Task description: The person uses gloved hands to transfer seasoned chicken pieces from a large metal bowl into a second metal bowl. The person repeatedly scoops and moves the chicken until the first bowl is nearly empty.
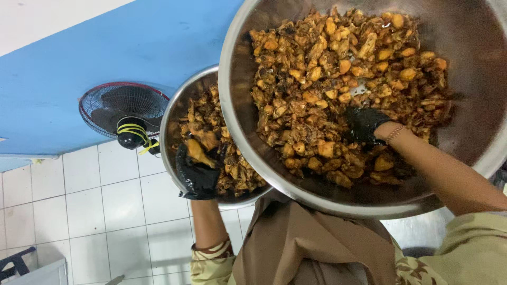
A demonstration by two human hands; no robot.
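Observation:
A large steel bowl (470, 31) is tilted toward me and piled with brown, glazed cooked meat pieces (338, 68). My right hand (364, 124), in a black glove with a beaded bracelet at the wrist, rests in the pile with its fingertips sunk among the pieces. A smaller steel bowl (177, 108) to the left, partly under the big bowl's rim, also holds meat pieces. My left hand (198, 174), in a black glove too, grips one golden meat piece (198, 152) at that bowl's near edge.
A brown cloth (311, 248) hangs below the bowls, between my patterned sleeves. A black fan (124, 111) stands by a blue wall (105, 58). White floor tiles (90, 211) fill the lower left, with a dark object (13, 261) in the corner.

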